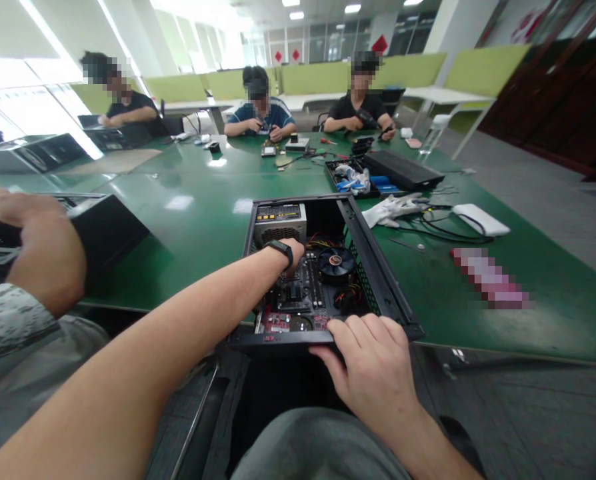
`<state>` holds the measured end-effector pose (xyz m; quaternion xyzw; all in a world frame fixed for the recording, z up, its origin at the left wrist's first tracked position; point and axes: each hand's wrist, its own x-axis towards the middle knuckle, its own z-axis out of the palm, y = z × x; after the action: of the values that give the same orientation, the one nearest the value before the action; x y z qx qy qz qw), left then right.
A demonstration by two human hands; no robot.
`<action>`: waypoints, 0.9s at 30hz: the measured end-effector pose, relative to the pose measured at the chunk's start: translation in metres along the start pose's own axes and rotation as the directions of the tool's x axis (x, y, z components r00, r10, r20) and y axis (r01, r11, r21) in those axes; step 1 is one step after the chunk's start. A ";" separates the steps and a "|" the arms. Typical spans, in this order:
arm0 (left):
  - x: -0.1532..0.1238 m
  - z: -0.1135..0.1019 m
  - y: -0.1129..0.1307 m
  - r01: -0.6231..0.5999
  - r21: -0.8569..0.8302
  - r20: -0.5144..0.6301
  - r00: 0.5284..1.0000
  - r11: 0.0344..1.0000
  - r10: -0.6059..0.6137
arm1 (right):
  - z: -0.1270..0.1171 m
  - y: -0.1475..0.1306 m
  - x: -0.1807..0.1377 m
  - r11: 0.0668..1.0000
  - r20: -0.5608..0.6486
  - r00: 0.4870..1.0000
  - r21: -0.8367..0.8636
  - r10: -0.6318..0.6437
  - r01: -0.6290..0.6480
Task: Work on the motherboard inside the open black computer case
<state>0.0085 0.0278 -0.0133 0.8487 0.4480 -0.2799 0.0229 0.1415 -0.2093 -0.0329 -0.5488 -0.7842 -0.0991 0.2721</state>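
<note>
An open black computer case (385,283) lies at the near edge of the green table, its open side up. Inside it, a silver power supply (281,235) sits at the far left, and a round black fan (336,263) rests over the motherboard (298,290). Along the near side is a red circuit board (279,321). My left hand (295,252), with a black band on its wrist, reaches down into the case beside the power supply; its fingers are mostly hidden. My right hand (371,350) grips the near rim, fingers over the top and thumb below.
To the left, a co-worker's arm (48,247) reaches over another black case (111,230). Right of my case lie white gloves (393,211), black cables (441,230), a white box (481,220) and a blurred pink item (491,279). Behind stands a tool case (403,170). Several people sit across.
</note>
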 end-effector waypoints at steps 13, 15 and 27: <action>0.002 0.001 -0.002 -0.011 -0.016 0.003 1.000 1.000 0.011 | -0.001 0.000 0.000 1.000 0.010 1.000 -0.009 -0.010 0.010; 0.003 0.002 -0.003 -0.011 -0.028 0.002 1.000 1.000 0.011 | -0.001 0.000 0.000 1.000 0.014 1.000 -0.009 -0.009 0.009; -0.001 0.000 -0.001 -0.010 -0.042 0.010 1.000 0.999 0.010 | 0.000 0.000 -0.001 1.000 0.025 1.000 0.002 -0.006 0.006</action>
<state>0.0078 0.0279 -0.0127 0.8488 0.4495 -0.2750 0.0443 0.1424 -0.2103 -0.0332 -0.5475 -0.7892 -0.0923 0.2624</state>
